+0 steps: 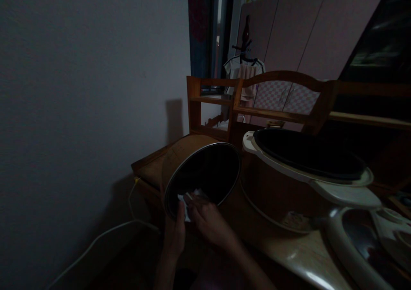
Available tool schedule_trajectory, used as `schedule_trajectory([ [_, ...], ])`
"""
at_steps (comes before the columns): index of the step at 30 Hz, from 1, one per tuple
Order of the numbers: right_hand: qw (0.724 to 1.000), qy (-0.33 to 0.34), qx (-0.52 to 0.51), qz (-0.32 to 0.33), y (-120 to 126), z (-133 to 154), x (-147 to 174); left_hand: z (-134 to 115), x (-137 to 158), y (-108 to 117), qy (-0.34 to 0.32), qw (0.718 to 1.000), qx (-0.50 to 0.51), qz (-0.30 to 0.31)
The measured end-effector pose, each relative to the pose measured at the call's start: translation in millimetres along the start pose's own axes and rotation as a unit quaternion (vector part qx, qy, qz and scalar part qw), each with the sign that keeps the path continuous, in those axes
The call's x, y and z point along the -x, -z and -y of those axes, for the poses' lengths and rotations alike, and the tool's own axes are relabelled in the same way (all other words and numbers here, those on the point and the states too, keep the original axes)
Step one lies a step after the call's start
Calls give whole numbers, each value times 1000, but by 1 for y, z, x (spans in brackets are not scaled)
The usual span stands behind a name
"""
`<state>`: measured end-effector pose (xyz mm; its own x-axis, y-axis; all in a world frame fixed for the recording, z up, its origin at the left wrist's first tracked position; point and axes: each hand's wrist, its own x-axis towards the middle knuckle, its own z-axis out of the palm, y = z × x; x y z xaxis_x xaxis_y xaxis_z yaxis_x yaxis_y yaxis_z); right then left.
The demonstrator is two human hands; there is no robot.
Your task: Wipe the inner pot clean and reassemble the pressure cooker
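Observation:
A round inner pot [181, 151] with a tan outside and a dark inside is tilted so its mouth faces me. My left hand [176, 236] grips its lower rim, thumb on the near edge and fingers hidden behind the wall. In my right hand [205, 215] is a crumpled white tissue [184, 206], pressed at the pot's lower inner rim. Right of the pot stands the big rice cooker body [272, 187], uncovered, with a white rim and a dark cavity. The light is dim, and the pot's inside barely shows.
A pale lid [340, 234] with a dark centre lies at the lower right of the wooden table [285, 251]. Behind are a wooden shelf frame [285, 76] and hanging clothes [245, 74]. A white cable [105, 238] runs along the left wall [96, 89].

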<state>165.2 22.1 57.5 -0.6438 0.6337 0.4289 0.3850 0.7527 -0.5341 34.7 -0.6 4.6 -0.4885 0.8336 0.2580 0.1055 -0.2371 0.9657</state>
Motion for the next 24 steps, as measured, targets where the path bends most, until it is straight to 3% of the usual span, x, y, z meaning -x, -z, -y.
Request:
schedule_trajectory([
  [4, 995, -25, 90, 17, 3, 1, 7, 1, 1, 1, 26, 999, -25, -2],
  [8, 963, -82, 253, 44, 14, -10, 20, 0, 2, 1, 40, 998, -43, -6],
  [12, 930, -46, 364, 25, 28, -26, 23, -4, 3, -1, 30, 999, -34, -5],
  [16, 928, -37, 369, 17, 32, -32, 20, -7, 3, -2, 12, 1000, -26, -5],
  [24, 962, -58, 261, 62, 16, -18, 16, -7, 2, -2, 21, 999, -25, -2],
])
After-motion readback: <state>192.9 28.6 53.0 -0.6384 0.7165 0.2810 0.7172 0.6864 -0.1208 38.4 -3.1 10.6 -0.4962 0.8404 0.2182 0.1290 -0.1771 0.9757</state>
